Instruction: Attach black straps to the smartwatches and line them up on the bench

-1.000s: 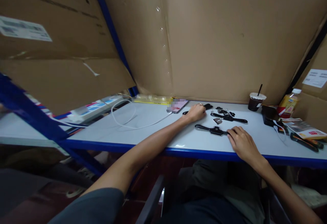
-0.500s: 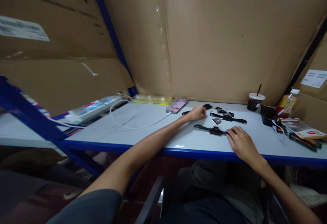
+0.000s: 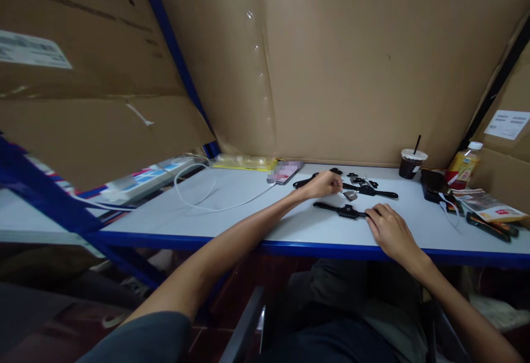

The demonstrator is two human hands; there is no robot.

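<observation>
My right hand [image 3: 391, 230] has its fingers closed around the right handle of a black spokeshave [image 3: 348, 211], which lies near the front of the table. My left hand [image 3: 325, 184] is just above the table behind it, fingers curled together in a pinch; anything between them is too small to make out. By those fingertips lies a grey metal blade [image 3: 351, 195]. A second black spokeshave [image 3: 368, 190] rests behind the blade, partly covered by my left hand. Another black handled tool [image 3: 304, 182] lies to the left, mostly hidden behind that hand. Small black parts [image 3: 356, 179] are grouped at the back.
A phone [image 3: 285, 171] with a white cable lies at the back left, near yellow-edged clear packaging [image 3: 244, 162]. At right stand a drink cup [image 3: 412, 165] with a straw and a bottle [image 3: 464, 167], beside a black box [image 3: 433, 186] and packets [image 3: 492, 206]. Cardboard walls [image 3: 331, 64] enclose the table.
My left hand has shifted slightly right and forward over the parts, reaching the blade. My right hand stays on the spokeshave handle. The view has turned a little.
</observation>
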